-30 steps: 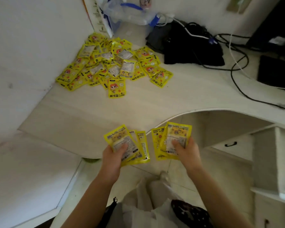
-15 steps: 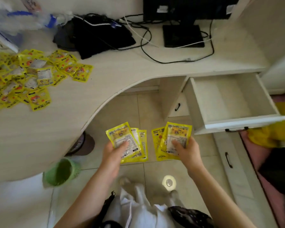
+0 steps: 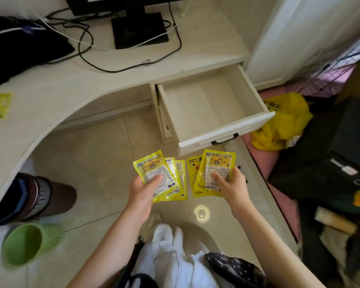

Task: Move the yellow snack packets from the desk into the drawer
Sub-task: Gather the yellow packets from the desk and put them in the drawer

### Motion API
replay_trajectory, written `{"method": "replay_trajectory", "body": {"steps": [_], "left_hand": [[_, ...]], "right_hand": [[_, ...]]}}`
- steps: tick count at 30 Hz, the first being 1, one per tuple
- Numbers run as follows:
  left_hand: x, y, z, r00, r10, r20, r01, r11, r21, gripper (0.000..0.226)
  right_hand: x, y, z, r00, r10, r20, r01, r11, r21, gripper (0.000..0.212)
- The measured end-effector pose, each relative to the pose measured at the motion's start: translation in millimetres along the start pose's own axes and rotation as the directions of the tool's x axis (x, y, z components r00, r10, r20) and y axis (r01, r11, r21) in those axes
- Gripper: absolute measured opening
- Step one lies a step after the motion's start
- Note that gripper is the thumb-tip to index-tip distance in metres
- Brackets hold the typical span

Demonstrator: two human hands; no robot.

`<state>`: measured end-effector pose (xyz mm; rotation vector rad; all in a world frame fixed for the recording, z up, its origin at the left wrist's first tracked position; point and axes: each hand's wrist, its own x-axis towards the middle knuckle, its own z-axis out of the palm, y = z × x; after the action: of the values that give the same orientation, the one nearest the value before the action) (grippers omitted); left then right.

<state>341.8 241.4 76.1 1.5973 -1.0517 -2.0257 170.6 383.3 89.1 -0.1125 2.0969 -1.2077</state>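
Both grips (image 3: pixel 141 188) (image 3: pixel 233 187) on packets (image 3: pixel 158 173), above tiled floor (image 3: pixel 96 163), near perhaps empty drawer (image 3: pixel 227 133).

— Packets? — The yellow snack packets (image 3: pixel 160 175) were glossy plastic film.
— Furniture? — The drawer (image 3: pixel 227 132) and desk (image 3: pixel 206 38) showed matt, pale wood-grain laminate; the floor tiles (image 3: pixel 96 163) were smooth and reflective.
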Motion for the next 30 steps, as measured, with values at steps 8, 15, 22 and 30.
{"method": "replay_trajectory", "body": {"steps": [8, 15, 22, 30], "left_hand": [[50.6, 27.6, 66.3, 0.999, -0.046, 0.01, 0.046, 0.999, -0.019, 0.03], [118.6, 66.7, 119.8, 0.996, -0.083, -0.015, 0.082, 0.995, -0.047, 0.031], [186.7, 85.7, 165.2, 0.985, -0.103, -0.137, 0.107, 0.994, 0.029, 0.012], [231.9, 77.5, 209.7, 0.967, -0.136, -0.215, 0.176, 0.969, 0.176, 0.028]], "right_hand": [[68.8, -32.7, -33.8, 1.0, -0.021, -0.014, 0.021, 1.0, 0.023, 0.021], [153.6, -82.4, -37.3, 0.999, -0.044, 0.005, 0.044, 0.999, -0.013, 0.021], [234.0, -115.3, -28.3, 0.999, -0.029, 0.021, 0.031, 0.99, -0.138, 0.02], [320.9, -112.6, -9.8, 0.987, 0.122, 0.104, -0.079, 0.935, -0.346, 0.027]]}}
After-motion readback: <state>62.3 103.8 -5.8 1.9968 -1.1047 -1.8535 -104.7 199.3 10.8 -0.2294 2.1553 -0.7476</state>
